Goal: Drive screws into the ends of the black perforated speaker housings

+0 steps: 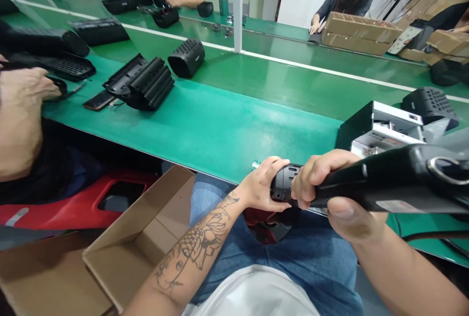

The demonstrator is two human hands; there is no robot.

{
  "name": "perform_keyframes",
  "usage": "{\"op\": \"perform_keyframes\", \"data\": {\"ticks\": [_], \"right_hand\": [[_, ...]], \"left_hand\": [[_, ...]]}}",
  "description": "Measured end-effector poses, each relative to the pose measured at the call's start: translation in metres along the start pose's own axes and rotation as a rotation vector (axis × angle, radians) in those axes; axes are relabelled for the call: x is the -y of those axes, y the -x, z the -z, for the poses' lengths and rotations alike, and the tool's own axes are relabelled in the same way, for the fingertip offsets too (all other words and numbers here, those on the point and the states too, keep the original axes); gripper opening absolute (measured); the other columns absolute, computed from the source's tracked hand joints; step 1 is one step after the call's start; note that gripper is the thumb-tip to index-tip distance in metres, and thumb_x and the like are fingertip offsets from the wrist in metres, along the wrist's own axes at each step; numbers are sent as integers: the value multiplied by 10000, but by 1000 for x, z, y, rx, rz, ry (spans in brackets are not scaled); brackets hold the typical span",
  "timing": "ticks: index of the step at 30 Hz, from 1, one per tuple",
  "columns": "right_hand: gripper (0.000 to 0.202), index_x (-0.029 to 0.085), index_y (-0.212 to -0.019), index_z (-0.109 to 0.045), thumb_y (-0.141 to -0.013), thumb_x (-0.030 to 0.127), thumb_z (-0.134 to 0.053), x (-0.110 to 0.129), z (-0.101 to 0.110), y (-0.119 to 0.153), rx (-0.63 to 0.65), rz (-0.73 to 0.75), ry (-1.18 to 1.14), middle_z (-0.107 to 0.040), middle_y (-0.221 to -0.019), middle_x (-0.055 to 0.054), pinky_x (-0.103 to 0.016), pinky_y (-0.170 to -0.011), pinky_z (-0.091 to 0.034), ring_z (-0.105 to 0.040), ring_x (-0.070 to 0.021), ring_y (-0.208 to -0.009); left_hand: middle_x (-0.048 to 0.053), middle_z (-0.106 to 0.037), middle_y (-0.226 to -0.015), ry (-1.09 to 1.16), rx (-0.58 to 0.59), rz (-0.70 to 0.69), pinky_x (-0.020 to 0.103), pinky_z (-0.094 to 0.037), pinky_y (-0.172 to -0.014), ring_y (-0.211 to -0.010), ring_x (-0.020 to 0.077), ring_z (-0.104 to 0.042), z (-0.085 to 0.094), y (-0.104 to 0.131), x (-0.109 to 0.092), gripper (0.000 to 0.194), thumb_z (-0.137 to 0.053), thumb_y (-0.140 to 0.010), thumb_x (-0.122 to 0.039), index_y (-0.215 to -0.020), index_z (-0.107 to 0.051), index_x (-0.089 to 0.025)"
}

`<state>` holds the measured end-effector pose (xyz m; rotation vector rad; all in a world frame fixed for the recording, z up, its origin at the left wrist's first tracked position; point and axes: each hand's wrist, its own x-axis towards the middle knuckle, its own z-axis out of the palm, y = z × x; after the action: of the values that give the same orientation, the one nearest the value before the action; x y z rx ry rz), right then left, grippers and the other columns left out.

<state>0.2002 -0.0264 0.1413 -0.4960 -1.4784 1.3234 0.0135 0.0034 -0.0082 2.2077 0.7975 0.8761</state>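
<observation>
My left hand (266,186) is wrapped round a dark slotted cylindrical part (287,181) at the front edge of the green table. My right hand (330,189) grips a long black tool-like device (395,179) whose body reaches to the right edge of the view. The device's left end meets the slotted part, but my right fingers hide the join. Beneath my left hand, a glossy dark red piece (269,225) shows over my lap. A small shiny item (255,164) lies just beyond my left hand.
A white and black machine (384,128) stands at the right. Black housings (146,84) sit on the table (227,125) at the left, near a co-worker's hand (29,86). Cardboard boxes (124,252) and a red stool (73,208) are below left. More people sit across the table.
</observation>
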Motion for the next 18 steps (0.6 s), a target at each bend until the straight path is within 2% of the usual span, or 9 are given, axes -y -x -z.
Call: {"op": "perform_keyframes", "data": {"ticks": [5,9,11,13,14,15,17,18], "right_hand": [[209,225,-1118,-632,-934,259,-727,0,-5,-4,62,-4,10,-657,-823,-17,-337,-704,-563,-640,-167,-694],[175,229,-1097,-641,-945,271,-716,11,-14,-8,79,14,60,-651,-808,-15,-276,-658,-552,-638,-140,-671],[247,242,-1151,-649,-940,338,-735,19,-11,-10,64,4,20,-656,-812,-23,-296,-675,-569,-652,-154,-671],[342,283,-1230,-648,-945,448,-739,25,3,-14,97,24,-118,-666,-790,-22,-332,-676,-588,-673,-178,-639],[326,313,-1247,-649,-976,490,-692,28,15,-18,199,36,-222,-673,-758,-18,-345,-661,-593,-685,-192,-606],[276,341,-1219,-663,-1005,513,-635,29,30,-21,328,55,-328,-667,-698,-9,-341,-623,-586,-680,-197,-549],[220,362,-1028,-702,-1038,512,-542,29,65,-24,527,59,-471,-606,-541,7,-311,-514,-532,-617,-195,-414],[252,343,-848,-686,-955,570,-662,27,82,-22,366,80,-469,-512,-455,28,-281,-440,-455,-505,-160,-322]], "left_hand": [[197,-513,-1517,-31,-5,-59,563,-436,-1271,-1472,369,-513,2,0,1,1090,-832,-778,-537,-1627,-223,-228],[175,-487,-1591,-172,143,-16,521,-400,-1321,-1543,378,-446,9,2,-3,1031,-794,-832,-525,-1653,-227,-267],[183,-418,-1660,-172,182,34,523,-395,-1331,-1576,402,-407,13,4,-4,1161,-832,-780,-553,-1684,-158,-275],[205,-325,-1715,-83,158,87,583,-401,-1318,-1588,452,-384,17,5,-4,1386,-908,-650,-595,-1704,-64,-280],[209,-308,-1721,-26,141,103,611,-407,-1305,-1579,470,-394,19,5,-4,1461,-938,-587,-594,-1707,-50,-291],[201,-324,-1713,29,129,112,623,-414,-1293,-1561,472,-420,20,4,-4,1473,-956,-551,-572,-1705,-79,-310],[160,-437,-1644,126,120,100,587,-444,-1273,-1496,436,-506,25,1,-5,1359,-968,-538,-490,-1670,-230,-345],[140,-494,-1597,171,116,94,559,-465,-1258,-1455,413,-549,29,0,-6,1284,-970,-535,-451,-1635,-315,-351]]}}
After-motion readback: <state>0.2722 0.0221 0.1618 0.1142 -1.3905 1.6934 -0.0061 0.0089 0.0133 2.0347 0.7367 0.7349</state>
